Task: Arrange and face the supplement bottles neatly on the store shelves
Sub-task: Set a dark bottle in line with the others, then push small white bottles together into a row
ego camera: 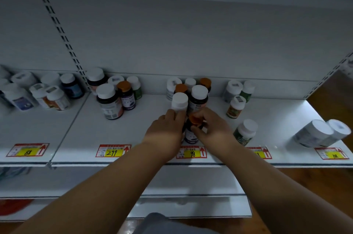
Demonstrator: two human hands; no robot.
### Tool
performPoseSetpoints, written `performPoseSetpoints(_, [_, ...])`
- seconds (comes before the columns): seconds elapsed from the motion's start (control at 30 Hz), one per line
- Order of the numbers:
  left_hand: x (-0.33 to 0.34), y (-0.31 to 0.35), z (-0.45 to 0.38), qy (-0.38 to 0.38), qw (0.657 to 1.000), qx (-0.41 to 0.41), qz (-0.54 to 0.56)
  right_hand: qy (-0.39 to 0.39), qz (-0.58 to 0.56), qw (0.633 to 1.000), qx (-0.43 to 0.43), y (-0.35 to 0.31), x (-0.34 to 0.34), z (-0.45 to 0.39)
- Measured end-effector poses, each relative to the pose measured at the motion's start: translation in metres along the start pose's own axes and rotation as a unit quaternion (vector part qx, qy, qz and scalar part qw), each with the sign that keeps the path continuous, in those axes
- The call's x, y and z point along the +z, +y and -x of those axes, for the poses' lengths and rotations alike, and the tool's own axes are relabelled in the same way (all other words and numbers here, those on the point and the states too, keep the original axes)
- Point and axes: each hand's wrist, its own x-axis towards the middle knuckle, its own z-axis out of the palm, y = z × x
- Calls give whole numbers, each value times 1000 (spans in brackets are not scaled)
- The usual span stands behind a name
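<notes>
Your left hand [168, 128] grips the white-capped bottle [179, 102], upright just left of the orange-capped bottle [193, 128], which your right hand [212, 128] pinches at the cap. Both stand upright above the "98" price tag [191, 152], directly ahead. Behind that tag's cluster: five more bottles; right of it, five upright and two toppled.

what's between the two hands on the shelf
In the head view, a dark bottle with an orange cap stands between the left hand and right hand; the right hand's fingers curl round its cap.
</notes>
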Motion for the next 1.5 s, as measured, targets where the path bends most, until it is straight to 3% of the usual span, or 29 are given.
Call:
performPoseSetpoints(0.1, [-3,0,1,-4,1000,-11,-18,-13,-2,1000,9,-5,-2,-1])
performPoseSetpoints(0.2, [-15,5,3,39,999,-7,-20,-11,24,999,-23,-8,-10,-1])
performPoseSetpoints(0.4, [-35,31,-16,165,985,27,32,135,125,983,10,20,-81,-33])
performPoseSetpoints(0.47, [-38,45,-23,186,980,44,47,97,186,975,75,42,-102,-51])
performPoseSetpoints(0.57, [-38,64,-31,197,977,35,68,-38,270,947,168,72,-111,-70])
performPoseSetpoints(0.77, [-24,100,-49,162,979,11,124,-75,175,974,126,104,-112,-78])
performPoseSetpoints(0.87, [-24,114,-56,143,971,-58,185,-15,92,993,75,100,-118,-75])
performPoseSetpoints(0.97, [-32,122,-56,212,938,-137,238,37,-71,996,24,69,-126,-77])
performPoseSetpoints(1.03, [-38,125,-48,238,910,-199,274,3,-222,975,8,39,-124,-77])
performPoseSetpoints(1.1, [-45,122,-34,217,885,-241,335,-49,-297,953,-26,11,-117,-73])
performPoseSetpoints(1.23, [-56,102,5,234,879,-237,341,-105,-293,947,-83,-34,-83,-60])
performPoseSetpoints(1.4, [-51,51,76,239,867,-293,326,-154,-278,943,-100,-86,-21,-35])
performPoseSetpoints(1.5, [-52,4,125,239,877,-307,281,-154,-300,933,-123,-127,27,-20])
